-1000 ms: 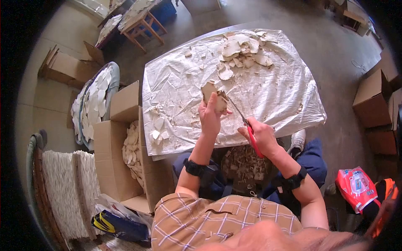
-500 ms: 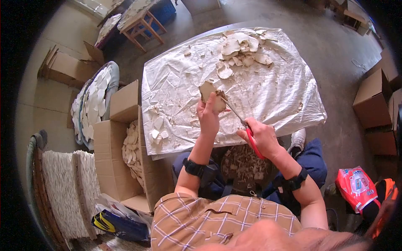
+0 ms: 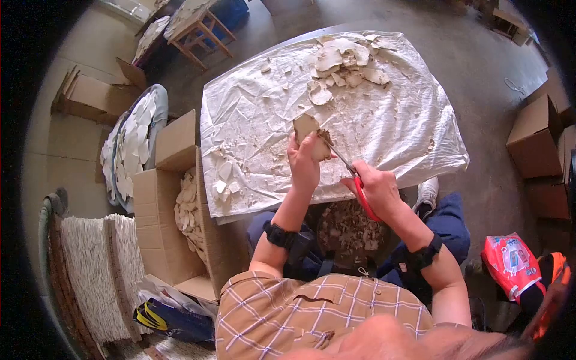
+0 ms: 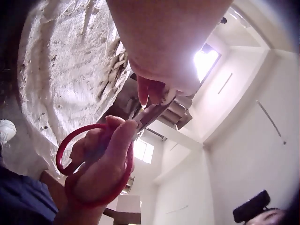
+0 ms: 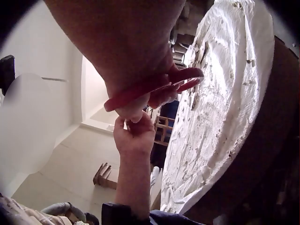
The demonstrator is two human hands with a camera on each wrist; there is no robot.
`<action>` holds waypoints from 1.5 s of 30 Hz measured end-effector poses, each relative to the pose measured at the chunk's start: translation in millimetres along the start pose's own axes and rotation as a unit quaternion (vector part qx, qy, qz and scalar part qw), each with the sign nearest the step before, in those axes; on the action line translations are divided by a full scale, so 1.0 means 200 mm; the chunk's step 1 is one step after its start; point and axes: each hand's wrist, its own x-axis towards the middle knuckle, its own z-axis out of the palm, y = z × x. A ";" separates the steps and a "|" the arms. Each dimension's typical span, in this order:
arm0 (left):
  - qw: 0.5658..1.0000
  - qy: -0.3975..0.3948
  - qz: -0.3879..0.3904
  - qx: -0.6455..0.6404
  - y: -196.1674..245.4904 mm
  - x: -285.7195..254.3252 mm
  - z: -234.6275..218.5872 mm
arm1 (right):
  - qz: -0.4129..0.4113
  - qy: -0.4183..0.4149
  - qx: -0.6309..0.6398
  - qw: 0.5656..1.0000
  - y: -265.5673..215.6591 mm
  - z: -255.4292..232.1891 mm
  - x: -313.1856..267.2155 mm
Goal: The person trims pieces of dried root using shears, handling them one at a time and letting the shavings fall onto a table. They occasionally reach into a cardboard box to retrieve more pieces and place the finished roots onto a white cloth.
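Observation:
In the head view the left hand (image 3: 305,163) pinches a flat cream-coloured piece (image 3: 307,127) with a dark brown, crumbly edge, thumb on its face. The right hand (image 3: 377,187) grips red-handled scissors (image 3: 362,201), whose blades reach the brown edge. From the left wrist view, the right hand (image 4: 101,161) has its fingers through the red loops (image 4: 70,145), and the blades meet the piece near the left fingertips. The right wrist view shows the left hand (image 5: 136,136) just beyond the right hand (image 5: 154,96); the piece is mostly hidden there.
A white cloth (image 3: 252,120) covers the table, with a pile of cream pieces (image 3: 342,57) at its far side and small chips at its left. An open cardboard box (image 3: 159,225) of pieces stands left. Brown scraps (image 3: 354,228) lie in a container below the table edge.
Both hands have shifted slightly right with the piece and the scissors, whose blades stay at its brown edge. The head view has tilted a little, so the table sits higher.

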 end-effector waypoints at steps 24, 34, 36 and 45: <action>0.994 0.029 -0.056 -0.095 0.00 0.01 -0.04 | 0.003 0.011 -0.014 1.000 -0.02 0.04 0.00; 0.994 -0.043 -0.088 -0.047 0.04 0.07 -0.07 | 0.027 -0.080 0.074 0.994 -0.02 -0.06 0.00; 0.997 -0.032 -0.070 0.011 0.03 0.06 -0.04 | 0.018 -0.053 0.020 0.998 -0.02 -0.07 0.00; 0.978 -0.035 -0.155 -0.131 -0.01 0.06 -0.07 | 0.047 -0.093 0.048 0.993 0.00 -0.06 0.02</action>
